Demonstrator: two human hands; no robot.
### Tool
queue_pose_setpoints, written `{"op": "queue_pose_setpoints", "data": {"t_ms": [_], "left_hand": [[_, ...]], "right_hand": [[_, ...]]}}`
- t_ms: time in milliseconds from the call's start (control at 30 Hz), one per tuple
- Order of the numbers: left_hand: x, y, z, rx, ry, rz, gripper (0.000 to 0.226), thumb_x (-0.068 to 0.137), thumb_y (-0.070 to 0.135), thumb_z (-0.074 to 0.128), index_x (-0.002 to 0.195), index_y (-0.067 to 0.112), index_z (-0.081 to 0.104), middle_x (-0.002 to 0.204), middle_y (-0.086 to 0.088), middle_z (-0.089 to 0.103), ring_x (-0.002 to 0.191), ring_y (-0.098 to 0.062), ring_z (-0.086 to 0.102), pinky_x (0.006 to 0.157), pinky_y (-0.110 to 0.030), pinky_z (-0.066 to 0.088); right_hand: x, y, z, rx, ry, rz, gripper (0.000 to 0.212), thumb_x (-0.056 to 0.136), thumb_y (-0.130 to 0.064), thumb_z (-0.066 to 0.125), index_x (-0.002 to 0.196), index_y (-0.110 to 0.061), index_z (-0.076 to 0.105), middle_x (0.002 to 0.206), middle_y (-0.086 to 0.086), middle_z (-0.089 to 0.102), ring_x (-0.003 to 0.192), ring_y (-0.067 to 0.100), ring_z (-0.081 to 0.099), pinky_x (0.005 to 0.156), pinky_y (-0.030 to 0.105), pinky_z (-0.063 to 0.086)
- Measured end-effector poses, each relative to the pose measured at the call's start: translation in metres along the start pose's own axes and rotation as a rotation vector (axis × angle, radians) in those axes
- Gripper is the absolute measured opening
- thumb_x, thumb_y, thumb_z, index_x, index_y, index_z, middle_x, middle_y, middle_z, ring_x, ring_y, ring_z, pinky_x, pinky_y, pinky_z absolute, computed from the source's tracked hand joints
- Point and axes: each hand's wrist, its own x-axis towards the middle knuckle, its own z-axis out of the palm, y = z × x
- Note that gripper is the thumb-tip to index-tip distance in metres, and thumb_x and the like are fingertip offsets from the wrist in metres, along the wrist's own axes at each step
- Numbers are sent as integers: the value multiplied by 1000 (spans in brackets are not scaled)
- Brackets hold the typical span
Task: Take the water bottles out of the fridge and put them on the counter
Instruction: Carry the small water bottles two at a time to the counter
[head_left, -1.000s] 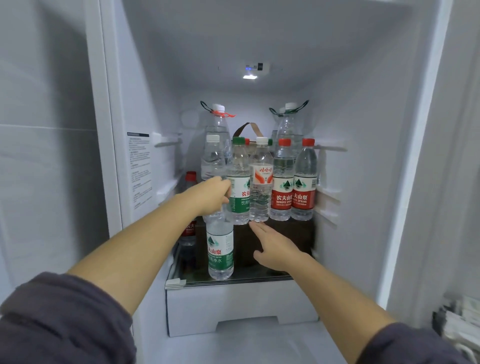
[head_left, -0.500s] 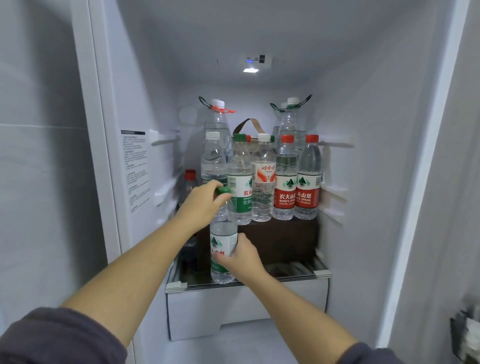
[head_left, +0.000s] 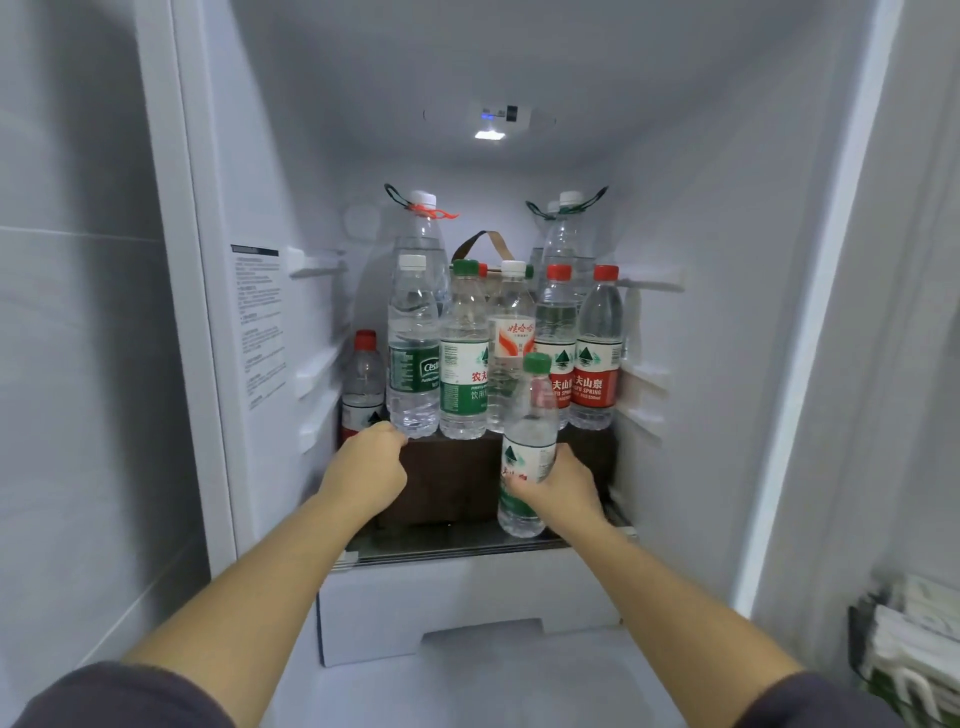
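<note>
Held bottle (head_left: 525, 449): green cap, green and white label, upright inside the fridge (head_left: 727, 260), gripped by our right hand (head_left: 563, 486). Its base sits at the front edge of the shelf (head_left: 441, 548); we cannot tell whether it touches the glass.
Right hand: our fingers and thumb wrap round the label; the forearm is bare.
Left hand (head_left: 366, 467): well to the left of the right hand, its back toward us, fingers curled under. Its top knuckle is just below the base of the Cestbon bottle (head_left: 413, 364). We cannot tell whether it holds or touches anything.
Row (head_left: 464, 364): five bottles stand side by side on the box (head_left: 452, 478), just above and beyond both hands. From the left hand's side we see the Cestbon bottle, a green-label one, a white-cap one and two with red labels. The held bottle covers part of the middle ones.
Small bottle (head_left: 363, 379): red cap, above and left of our left hand, beside the box.
Big bottles (head_left: 421, 234): two, with carry loops at their necks, behind the row, farthest from our hands.
Box: dark brown, between our two hands, on the shelf.
Strap (head_left: 480, 241): a brown loop behind the row.
Drawer (head_left: 467, 597): white, under the shelf, between our forearms.
Light (head_left: 489, 135): lit, high above both hands.
Sticker (head_left: 258, 322): on the wall left of our left hand, its print too small to read.
</note>
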Motion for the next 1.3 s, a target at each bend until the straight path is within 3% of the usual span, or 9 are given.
{"op": "queue_pose_setpoints", "data": {"t_ms": [267, 467, 600, 733, 800, 900, 1100, 1233, 1300], "left_hand": [[-1, 5, 0, -15, 55, -59, 51, 80, -8, 43, 119, 14, 68, 126, -3, 60, 112, -28, 57, 93, -39, 50], [24, 11, -20, 99, 94, -201, 29, 85, -3, 48, 105, 3, 67, 110, -15, 61, 97, -32, 59, 69, -36, 46], [55, 7, -31, 219, 88, -226, 44, 86, -4, 53, 128, -4, 46, 129, -20, 40, 115, -38, 47, 91, -45, 45], [103, -1, -39, 135, 45, -290, 50, 94, 11, 47, 141, 6, 30, 142, -21, 32, 124, -42, 41, 98, -49, 41], [125, -10, -43, 88, 18, -335, 51, 96, 15, 44, 145, 12, 30, 147, -20, 31, 128, -42, 40, 101, -48, 39], [146, -19, -39, 73, -53, -294, 53, 90, 3, 54, 142, 8, 42, 150, -19, 31, 132, -40, 39, 110, -43, 37], [170, -26, -26, 184, -13, -230, 41, 102, 19, 39, 140, 2, 43, 144, -20, 44, 129, -36, 45, 108, -43, 35], [164, -13, -38, 173, -42, -311, 60, 99, 20, 46, 152, 8, 18, 152, -20, 31, 135, -39, 37, 109, -42, 35], [152, -2, -46, 201, -104, -370, 65, 93, 7, 54, 151, 8, 24, 152, -18, 31, 134, -38, 39, 108, -43, 39]], "right_hand": [[10, 20, -21, -79, 55, 60, 54, 75, -35, 83, 107, -13, 46, 117, 10, 64, 107, 27, 64, 82, 37, 55], [15, 21, -20, -109, -2, 76, 64, 75, -35, 83, 122, -9, 48, 122, 9, 64, 112, 27, 63, 88, 38, 55], [18, 22, -20, -114, -16, 75, 63, 76, -35, 83, 123, -10, 49, 123, 8, 64, 114, 26, 62, 89, 37, 55], [21, 26, -19, -105, -33, 74, 63, 75, -36, 83, 123, -12, 50, 124, 7, 65, 114, 24, 62, 90, 36, 55], [22, 28, -17, -94, -40, 81, 63, 75, -36, 83, 124, -13, 51, 125, 6, 64, 115, 24, 62, 92, 38, 54], [24, 33, -16, -97, -15, 79, 62, 75, -33, 84, 122, -11, 51, 122, 6, 65, 111, 23, 63, 91, 37, 54], [30, 39, -15, -109, -15, 60, 60, 75, -34, 84, 121, -13, 52, 120, 4, 66, 108, 21, 64, 90, 38, 55], [33, 39, -19, -113, -22, 55, 61, 75, -33, 83, 123, -13, 51, 120, 4, 66, 109, 21, 64, 87, 32, 54], [34, 37, -20, -100, -27, 51, 62, 75, -33, 83, 124, -12, 51, 121, 5, 66, 110, 22, 64, 86, 31, 53]]}}
